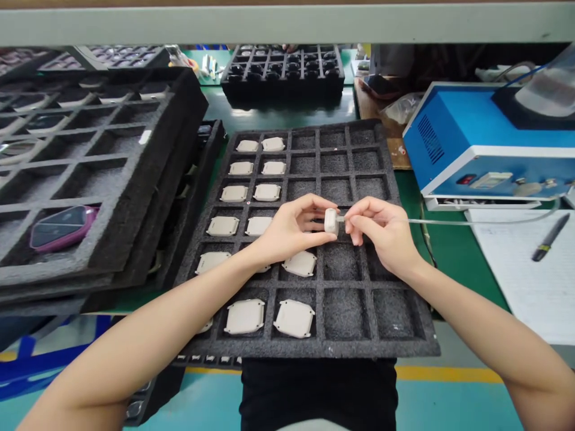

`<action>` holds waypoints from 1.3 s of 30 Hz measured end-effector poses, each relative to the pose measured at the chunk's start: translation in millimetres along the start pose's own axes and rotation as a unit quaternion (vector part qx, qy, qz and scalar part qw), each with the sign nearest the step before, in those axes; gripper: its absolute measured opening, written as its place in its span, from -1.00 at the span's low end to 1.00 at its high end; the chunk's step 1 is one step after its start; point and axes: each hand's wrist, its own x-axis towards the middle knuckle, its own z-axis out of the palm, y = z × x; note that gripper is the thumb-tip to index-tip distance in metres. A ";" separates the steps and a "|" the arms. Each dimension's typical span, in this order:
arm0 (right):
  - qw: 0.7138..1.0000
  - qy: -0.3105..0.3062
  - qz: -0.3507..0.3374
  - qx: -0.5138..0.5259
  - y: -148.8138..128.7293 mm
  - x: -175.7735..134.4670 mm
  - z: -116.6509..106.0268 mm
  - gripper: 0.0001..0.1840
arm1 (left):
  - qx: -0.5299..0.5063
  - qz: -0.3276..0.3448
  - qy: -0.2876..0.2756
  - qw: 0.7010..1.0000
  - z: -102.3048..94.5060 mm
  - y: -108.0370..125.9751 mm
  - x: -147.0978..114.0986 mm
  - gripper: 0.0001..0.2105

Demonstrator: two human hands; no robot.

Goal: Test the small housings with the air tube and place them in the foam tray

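Note:
My left hand [294, 226] grips a small off-white watch case [331, 221] on edge between thumb and fingers. Pinched in my right hand [381, 232] is the end of a thin clear tube [458, 222], whose tip meets or nearly meets the case; the exact contact is too small to tell. Both hands are above a black foam tray [381, 348] with square compartments. Similar off-white cases, such as this front one [294, 318], lie in its left and middle columns, while compartments toward the right are bare. My left arm hides part of the tray.
Stacked foam trays [175, 120] stand at the left, a purple-rimmed watch [63, 228] in the top one. On the right are a blue machine [485, 143] joined to the tube, paper [516, 263] and a pen [551, 236]. Another filled tray [283, 93] sits behind, under a shelf edge [287, 25].

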 end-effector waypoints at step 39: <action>0.998 -0.001 0.046 0.040 -1.4 4.4 2.1 -0.97 | 0.056 -0.029 0.034 0.997 1.6 6.5 1.8 -0.63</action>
